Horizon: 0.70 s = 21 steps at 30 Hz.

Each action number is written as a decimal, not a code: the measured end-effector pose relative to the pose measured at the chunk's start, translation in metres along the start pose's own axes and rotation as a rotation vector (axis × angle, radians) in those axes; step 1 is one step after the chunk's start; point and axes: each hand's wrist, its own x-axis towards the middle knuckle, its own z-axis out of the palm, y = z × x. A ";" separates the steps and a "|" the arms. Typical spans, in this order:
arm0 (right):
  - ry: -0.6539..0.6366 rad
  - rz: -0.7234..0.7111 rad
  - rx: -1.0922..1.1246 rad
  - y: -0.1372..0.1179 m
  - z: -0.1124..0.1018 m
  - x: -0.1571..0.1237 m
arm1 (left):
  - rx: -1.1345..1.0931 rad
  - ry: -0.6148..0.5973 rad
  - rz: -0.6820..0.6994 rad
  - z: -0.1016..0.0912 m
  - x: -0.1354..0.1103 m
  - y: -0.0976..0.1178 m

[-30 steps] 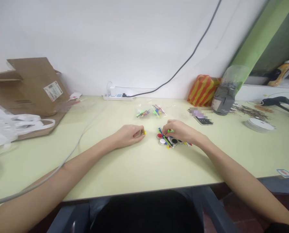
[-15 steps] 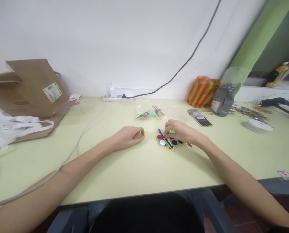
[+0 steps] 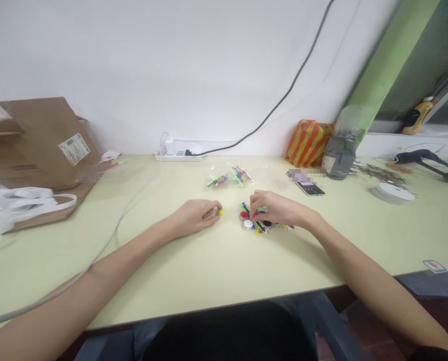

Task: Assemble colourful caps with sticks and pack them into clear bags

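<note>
My left hand point(image 3: 198, 218) rests on the table with its fingers curled in a pinch. At its fingertips shows a small yellow plastic piece point(image 3: 220, 212), mostly hidden by the fingers. My right hand point(image 3: 274, 208) reaches down into a small pile of colourful plastic parts, its thumb and fingers pinched together. A white round disc point(image 3: 248, 224) lies just beneath those fingertips, and whether they grip anything is hidden. Around it in the pile are a red disc point(image 3: 243, 215), a black disc point(image 3: 267, 223) and thin blue, green and yellow pieces, partly covered by the hand.
Clear bags of coloured parts point(image 3: 241, 176) lie behind the hands. A phone point(image 3: 311, 188), a white spool point(image 3: 393, 193) and a striped bag point(image 3: 308, 143) stand to the right. Leftward are a cardboard box point(image 3: 43, 145), white straps point(image 3: 39, 198) and a grey cable point(image 3: 113, 233) crossing my left forearm.
My right hand's fingertips have shifted within the pile, down and towards the white disc. The left hand keeps its pinch on the yellow piece. The whole view has shifted slightly.
</note>
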 end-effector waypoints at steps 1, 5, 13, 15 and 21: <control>-0.007 -0.001 0.007 -0.001 0.000 0.000 | -0.003 -0.001 0.000 0.000 0.000 0.000; -0.012 0.025 -0.031 0.000 0.001 0.001 | -0.013 0.002 0.001 -0.001 0.000 0.000; -0.007 0.021 -0.083 0.007 0.005 0.002 | -0.030 -0.006 -0.010 -0.003 0.000 0.004; -0.011 0.022 -0.089 0.007 0.007 0.003 | -0.027 -0.007 -0.011 -0.004 0.000 0.004; 0.014 0.052 -0.094 0.006 0.010 0.005 | -0.028 -0.006 -0.017 -0.004 0.000 0.005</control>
